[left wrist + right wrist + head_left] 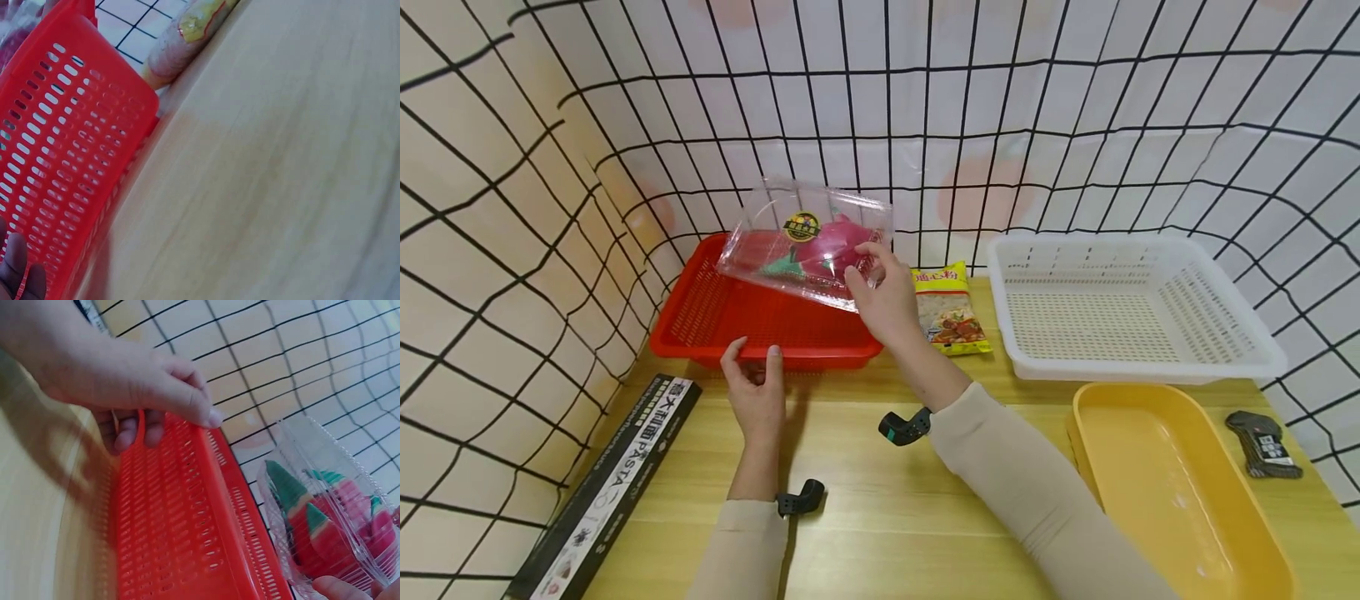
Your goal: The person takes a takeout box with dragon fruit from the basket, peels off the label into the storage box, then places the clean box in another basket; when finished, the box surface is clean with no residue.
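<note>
In the head view, a flat clear plastic box (pixel 838 242) with a round black-and-yellow sticker tilts over the red basket (pixel 737 312). My right hand (pixel 887 296) pinches its near right corner. Through the lid show red-pink pieces with green tips, like watermelon slices; the right wrist view shows several of these pieces (pixel 325 544). My left hand (pixel 756 400) holds the basket's front rim, thumb over the top edge and other fingers against the outer wall. The left wrist view shows a few fingertips (pixel 14 265) beside the perforated side.
A yellow pasta bag (pixel 947 308) lies right of the red basket. Farther right stand a white basket (pixel 1138 367) and a yellow tray (pixel 1157 492), with a small dark packet (pixel 1262 446) beside it. A long pasta box (pixel 610 483) lies at left. Black wire mesh (pixel 925 137) encloses the table.
</note>
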`<state>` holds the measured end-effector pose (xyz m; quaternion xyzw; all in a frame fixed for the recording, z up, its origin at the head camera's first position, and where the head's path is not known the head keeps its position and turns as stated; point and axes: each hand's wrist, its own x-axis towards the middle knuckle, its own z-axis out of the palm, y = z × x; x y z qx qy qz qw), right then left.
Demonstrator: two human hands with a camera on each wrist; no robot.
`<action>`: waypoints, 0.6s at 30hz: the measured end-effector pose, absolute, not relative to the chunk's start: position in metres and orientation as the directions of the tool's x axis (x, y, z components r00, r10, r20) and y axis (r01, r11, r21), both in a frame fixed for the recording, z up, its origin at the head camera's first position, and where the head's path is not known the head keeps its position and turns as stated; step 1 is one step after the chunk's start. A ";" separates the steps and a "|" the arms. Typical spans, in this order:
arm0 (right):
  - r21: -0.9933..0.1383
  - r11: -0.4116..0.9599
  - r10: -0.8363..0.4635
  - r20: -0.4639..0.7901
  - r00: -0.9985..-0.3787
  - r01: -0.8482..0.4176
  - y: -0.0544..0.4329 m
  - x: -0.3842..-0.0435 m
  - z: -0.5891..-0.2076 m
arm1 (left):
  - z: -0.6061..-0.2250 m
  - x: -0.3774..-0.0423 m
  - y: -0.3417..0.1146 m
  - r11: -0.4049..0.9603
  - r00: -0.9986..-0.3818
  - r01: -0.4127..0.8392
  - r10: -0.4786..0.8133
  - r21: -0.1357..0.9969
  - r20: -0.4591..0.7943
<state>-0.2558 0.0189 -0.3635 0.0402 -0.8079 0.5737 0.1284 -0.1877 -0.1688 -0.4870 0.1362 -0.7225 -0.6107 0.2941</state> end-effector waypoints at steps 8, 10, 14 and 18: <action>-0.956 0.226 0.230 0.237 -0.944 -0.185 0.038 -0.226 -0.366 | -0.486 -0.186 -0.169 0.228 -0.804 0.140 -0.542 0.964 0.245; -0.966 0.176 0.258 0.231 -0.938 -0.189 0.043 -0.218 -0.367 | -0.486 -0.186 -0.169 0.228 -0.802 0.135 -0.546 0.964 0.241; -0.977 0.087 0.287 0.213 -0.934 -0.196 0.055 -0.202 -0.370 | -0.486 -0.187 -0.169 0.234 -0.792 0.133 -0.559 0.963 0.245; -0.977 0.074 0.323 0.214 -0.922 -0.201 0.067 -0.187 -0.374 | -0.485 -0.187 -0.168 0.250 -0.792 0.126 -0.557 0.960 0.249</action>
